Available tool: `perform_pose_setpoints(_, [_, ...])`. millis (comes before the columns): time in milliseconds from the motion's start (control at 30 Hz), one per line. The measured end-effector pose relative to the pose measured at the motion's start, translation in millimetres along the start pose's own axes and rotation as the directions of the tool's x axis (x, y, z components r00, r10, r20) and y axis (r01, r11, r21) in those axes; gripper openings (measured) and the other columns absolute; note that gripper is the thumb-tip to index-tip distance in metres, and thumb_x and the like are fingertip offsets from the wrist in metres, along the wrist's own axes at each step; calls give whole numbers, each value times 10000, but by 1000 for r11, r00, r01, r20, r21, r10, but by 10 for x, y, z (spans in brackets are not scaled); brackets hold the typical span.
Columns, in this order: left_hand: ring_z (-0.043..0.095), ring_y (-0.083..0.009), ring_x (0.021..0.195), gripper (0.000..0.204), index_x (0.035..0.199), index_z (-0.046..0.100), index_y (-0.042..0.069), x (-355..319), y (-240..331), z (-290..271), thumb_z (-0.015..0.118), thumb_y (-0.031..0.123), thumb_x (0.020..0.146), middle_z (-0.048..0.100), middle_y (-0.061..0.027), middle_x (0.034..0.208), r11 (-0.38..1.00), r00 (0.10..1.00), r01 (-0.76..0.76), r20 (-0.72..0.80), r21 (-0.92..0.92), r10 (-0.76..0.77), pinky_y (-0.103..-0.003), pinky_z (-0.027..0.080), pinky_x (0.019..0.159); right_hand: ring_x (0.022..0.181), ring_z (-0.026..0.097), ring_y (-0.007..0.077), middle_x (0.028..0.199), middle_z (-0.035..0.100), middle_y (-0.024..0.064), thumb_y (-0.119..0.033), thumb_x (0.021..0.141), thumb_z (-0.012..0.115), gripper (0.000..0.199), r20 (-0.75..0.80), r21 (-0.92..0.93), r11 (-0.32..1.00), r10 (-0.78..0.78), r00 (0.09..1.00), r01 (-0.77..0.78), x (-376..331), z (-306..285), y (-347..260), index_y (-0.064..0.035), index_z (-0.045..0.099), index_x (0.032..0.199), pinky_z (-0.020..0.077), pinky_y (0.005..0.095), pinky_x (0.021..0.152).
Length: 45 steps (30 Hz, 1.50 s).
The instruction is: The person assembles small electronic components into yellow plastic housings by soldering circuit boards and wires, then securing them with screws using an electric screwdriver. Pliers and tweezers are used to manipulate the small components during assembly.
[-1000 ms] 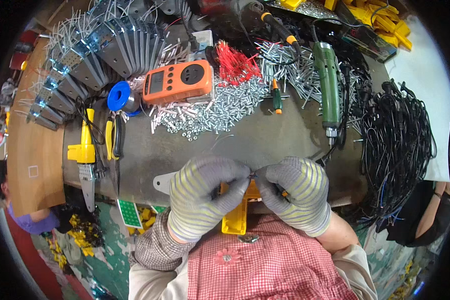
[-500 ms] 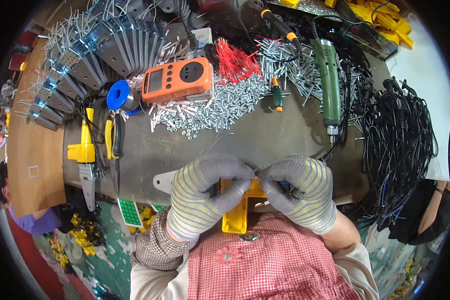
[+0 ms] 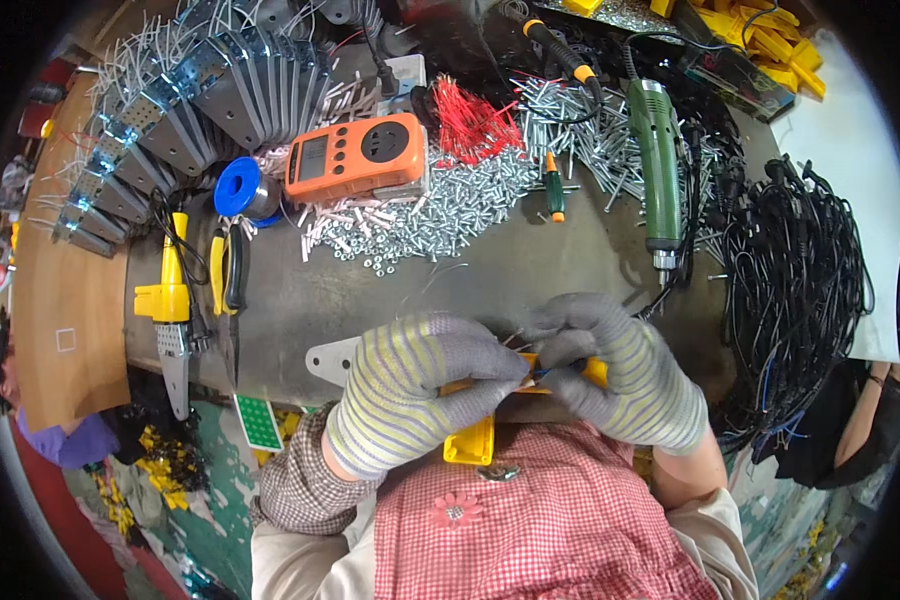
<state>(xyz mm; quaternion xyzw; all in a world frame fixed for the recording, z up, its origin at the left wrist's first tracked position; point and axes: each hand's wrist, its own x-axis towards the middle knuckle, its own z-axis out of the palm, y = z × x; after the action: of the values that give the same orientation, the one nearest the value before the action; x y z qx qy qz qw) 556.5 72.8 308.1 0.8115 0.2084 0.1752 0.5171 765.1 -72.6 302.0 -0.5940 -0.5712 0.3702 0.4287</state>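
In gray-and-yellow striped gloves, both my hands meet at the table's near edge. My left hand (image 3: 420, 390) is closed in a pinch, thumb and forefinger pressed together at the tips. My right hand (image 3: 625, 380) pinches beside it, its fingers curled. Between the fingertips are thin wires (image 3: 540, 373), one with a bluish tint; their ends are mostly hidden. Beneath the hands lies an open yellow plastic housing (image 3: 468, 446), its lower part over my checked apron. From under my left hand a gray metal plate (image 3: 330, 360) with holes sticks out on the table.
Left are a yellow-handled tool (image 3: 173, 300), pliers (image 3: 227, 275) and a solder spool (image 3: 242, 190). Behind, an orange meter (image 3: 355, 157) stands among screws (image 3: 450, 205). A green electric screwdriver (image 3: 656, 170), a small screwdriver (image 3: 554, 190) and black cables (image 3: 795, 290) lie right.
My right hand has shifted right and turned, its fingers now curled over the housing's upper part. My left fingertips have moved slightly right and down, covering more of the housing.
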Motion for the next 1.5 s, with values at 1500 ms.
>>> perform_pose_setpoints(1500, [708, -223, 1066, 121, 961, 812, 190, 2031, -544, -252, 709, 226, 906, 771, -14, 970, -167, 909, -343, 371, 925, 188, -459, 508, 975, 889, 693, 89, 972, 770, 40, -148, 1024, 742, 166, -242, 544, 834, 256, 936, -88, 55, 130, 273, -5, 749, 1107, 564, 270, 827])
